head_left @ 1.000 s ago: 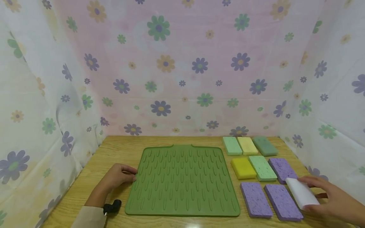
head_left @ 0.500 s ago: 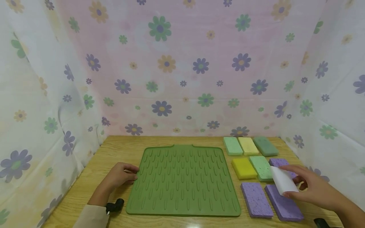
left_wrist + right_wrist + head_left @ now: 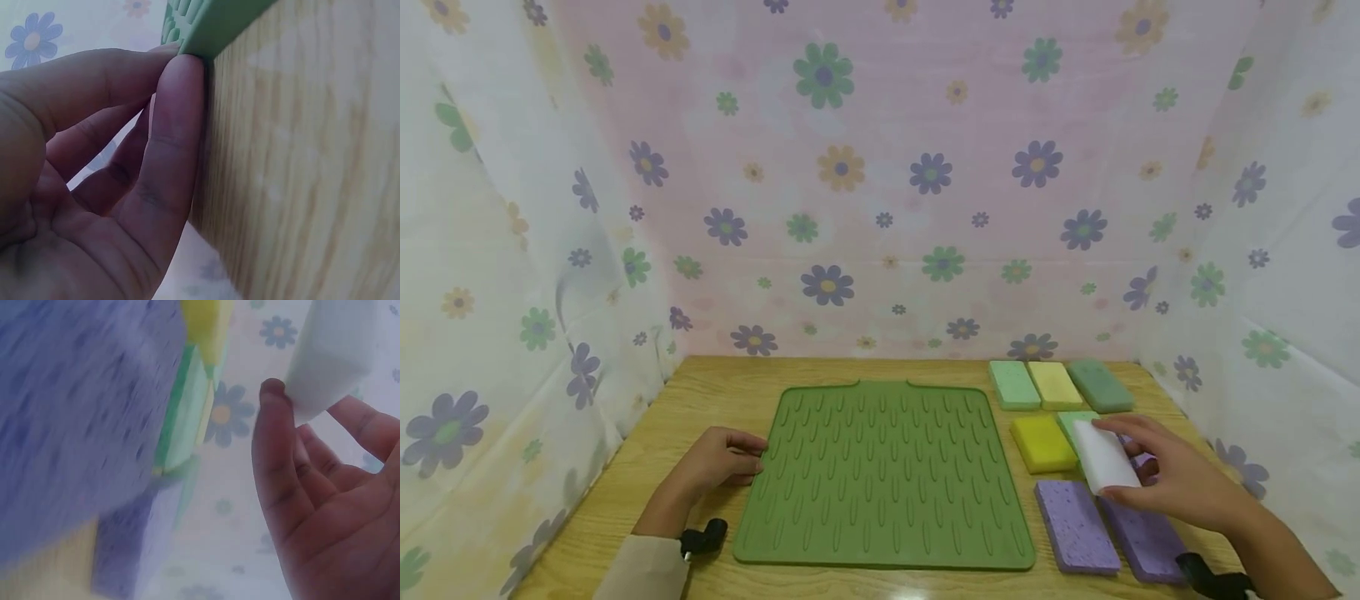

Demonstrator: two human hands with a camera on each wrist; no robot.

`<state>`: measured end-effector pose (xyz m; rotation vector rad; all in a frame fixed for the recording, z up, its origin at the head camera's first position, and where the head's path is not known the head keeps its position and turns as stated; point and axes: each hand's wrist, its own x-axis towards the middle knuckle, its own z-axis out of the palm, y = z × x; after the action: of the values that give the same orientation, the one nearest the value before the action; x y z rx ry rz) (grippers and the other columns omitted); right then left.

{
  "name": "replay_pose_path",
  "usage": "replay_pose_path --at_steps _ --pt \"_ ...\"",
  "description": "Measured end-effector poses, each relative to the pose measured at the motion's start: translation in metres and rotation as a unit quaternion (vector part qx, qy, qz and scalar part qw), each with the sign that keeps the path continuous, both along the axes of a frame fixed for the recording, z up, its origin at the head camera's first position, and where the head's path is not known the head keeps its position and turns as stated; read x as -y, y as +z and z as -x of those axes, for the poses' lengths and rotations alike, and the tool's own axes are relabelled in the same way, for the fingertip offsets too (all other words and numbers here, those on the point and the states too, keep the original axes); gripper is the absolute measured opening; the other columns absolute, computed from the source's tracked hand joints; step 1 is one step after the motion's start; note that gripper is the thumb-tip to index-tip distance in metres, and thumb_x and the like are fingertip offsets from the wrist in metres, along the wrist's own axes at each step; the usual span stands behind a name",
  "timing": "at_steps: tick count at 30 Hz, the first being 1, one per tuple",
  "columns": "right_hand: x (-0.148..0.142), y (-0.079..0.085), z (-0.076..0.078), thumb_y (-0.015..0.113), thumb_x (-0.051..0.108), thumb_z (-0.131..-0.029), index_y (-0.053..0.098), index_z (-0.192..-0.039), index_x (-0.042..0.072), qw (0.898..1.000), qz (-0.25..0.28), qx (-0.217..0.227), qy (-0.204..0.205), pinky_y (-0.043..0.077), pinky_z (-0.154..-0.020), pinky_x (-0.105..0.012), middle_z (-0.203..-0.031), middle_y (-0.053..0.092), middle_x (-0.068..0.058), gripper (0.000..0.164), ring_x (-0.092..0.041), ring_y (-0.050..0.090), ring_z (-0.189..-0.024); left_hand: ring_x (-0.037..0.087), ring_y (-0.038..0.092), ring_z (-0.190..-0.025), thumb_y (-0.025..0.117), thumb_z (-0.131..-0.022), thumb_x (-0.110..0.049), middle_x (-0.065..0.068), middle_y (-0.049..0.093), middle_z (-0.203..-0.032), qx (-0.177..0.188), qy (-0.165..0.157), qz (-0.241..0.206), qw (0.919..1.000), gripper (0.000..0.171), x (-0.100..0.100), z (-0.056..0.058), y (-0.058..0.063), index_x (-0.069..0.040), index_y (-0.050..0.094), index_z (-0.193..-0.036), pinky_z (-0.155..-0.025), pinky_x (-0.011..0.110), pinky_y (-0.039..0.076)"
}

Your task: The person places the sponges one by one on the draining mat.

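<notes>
My right hand (image 3: pixel 1172 475) grips a white sponge (image 3: pixel 1105 458) by its ends, between thumb and fingers. In the head view this sponge is over the speckled light-green sponge (image 3: pixel 1070 421) and hides most of it. The right wrist view shows the white sponge (image 3: pixel 331 362) raised apart from the other sponges, with the palm turned to the camera. A green ridged mat (image 3: pixel 880 475) lies flat on the table. At its left edge is my left hand (image 3: pixel 722 458); in the left wrist view thumb and finger pinch the edge of the mat (image 3: pixel 212 25).
Right of the mat lie a yellow sponge (image 3: pixel 1042 444), a purple sponge (image 3: pixel 1077 527) and another purple sponge (image 3: pixel 1146 542). Behind them are a mint sponge (image 3: pixel 1015 385), a pale yellow sponge (image 3: pixel 1055 385) and a dark green sponge (image 3: pixel 1100 385). Flowered cloth (image 3: pixel 880 183) encloses the wooden table (image 3: pixel 722 379).
My right hand has carried the white sponge left and away from me, from beside the right purple sponges to over the light-green one. My left hand has stayed at the mat's edge.
</notes>
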<state>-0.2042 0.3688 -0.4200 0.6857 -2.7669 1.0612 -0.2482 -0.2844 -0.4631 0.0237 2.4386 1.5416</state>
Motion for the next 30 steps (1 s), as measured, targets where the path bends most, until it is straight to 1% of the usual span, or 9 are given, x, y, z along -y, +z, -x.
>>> replay_pose_path --at_steps 2,6,10,16,21,26,30 --pt "0.007 0.001 0.003 0.091 0.024 -0.082 0.051 -0.151 0.016 1.0 -0.005 -0.002 -0.003 0.056 -0.057 -0.027 -0.138 0.049 0.0 0.08 -0.007 0.059 -0.084 0.023 0.072 -0.096 0.077 -0.092 -0.006 0.019 0.068 -0.124 0.002 0.002 0.0 1.0 0.041 0.001 0.0 0.0 0.005 0.068 -0.13 -0.08 0.039 0.064" --pt "0.022 0.003 0.01 0.091 0.03 -0.081 0.053 -0.15 0.018 0.999 -0.021 -0.03 0.008 0.051 -0.052 -0.025 -0.14 0.053 -0.009 0.079 -0.005 0.058 -0.081 0.023 0.072 -0.096 0.076 -0.093 -0.006 0.02 0.067 -0.125 0.004 0.002 -0.001 1.0 0.041 0.003 0.0 -0.001 0.005 0.067 -0.131 -0.079 0.039 0.064" --pt "0.033 0.006 0.015 0.091 0.033 -0.081 0.056 -0.147 0.02 0.998 -0.032 -0.048 0.015 0.049 -0.052 -0.024 -0.141 0.055 -0.009 0.076 -0.003 0.057 -0.078 0.023 0.072 -0.096 0.075 -0.093 -0.005 0.02 0.067 -0.125 0.003 0.0 -0.004 1.0 0.041 0.003 -0.001 -0.002 0.006 0.066 -0.132 -0.079 0.04 0.064" --pt "0.048 0.008 0.023 0.09 0.038 -0.082 0.056 -0.147 0.022 0.999 -0.035 -0.032 0.025 0.049 -0.056 -0.024 -0.149 0.049 -0.008 0.075 -0.005 0.056 -0.079 0.023 0.072 -0.093 0.075 -0.094 -0.006 0.02 0.067 -0.12 0.001 -0.006 -0.003 1.0 0.041 0.002 0.001 -0.002 0.006 0.066 -0.132 -0.079 0.04 0.064" --pt "0.058 0.007 0.031 0.091 0.042 -0.079 0.058 -0.145 0.02 0.999 -0.021 -0.023 0.029 0.054 -0.059 -0.026 -0.151 0.046 -0.011 0.078 -0.007 0.057 -0.083 0.023 0.072 -0.093 0.075 -0.094 -0.006 0.021 0.067 -0.12 0.001 -0.011 -0.005 0.9999 0.041 0.001 0.002 -0.002 0.007 0.065 -0.132 -0.078 0.04 0.064" --pt "0.07 0.005 0.04 0.092 0.042 -0.078 0.057 -0.147 0.018 0.999 -0.002 -0.009 0.04 0.058 -0.062 -0.028 -0.153 0.044 -0.012 0.081 -0.009 0.058 -0.084 0.022 0.072 -0.093 0.076 -0.094 -0.007 0.021 0.066 -0.121 0.002 -0.009 -0.003 1.0 0.042 0.002 0.003 -0.002 0.006 0.065 -0.132 -0.078 0.04 0.064" --pt "0.082 0.006 0.043 0.092 0.04 -0.079 0.056 -0.148 0.017 0.998 0.012 0.015 0.055 0.06 -0.065 -0.029 -0.155 0.041 -0.014 0.081 -0.011 0.061 -0.086 0.023 0.072 -0.094 0.076 -0.093 -0.007 0.021 0.066 -0.123 0.002 -0.008 -0.005 1.0 0.043 0.002 0.002 -0.004 0.006 0.065 -0.133 -0.079 0.04 0.064"
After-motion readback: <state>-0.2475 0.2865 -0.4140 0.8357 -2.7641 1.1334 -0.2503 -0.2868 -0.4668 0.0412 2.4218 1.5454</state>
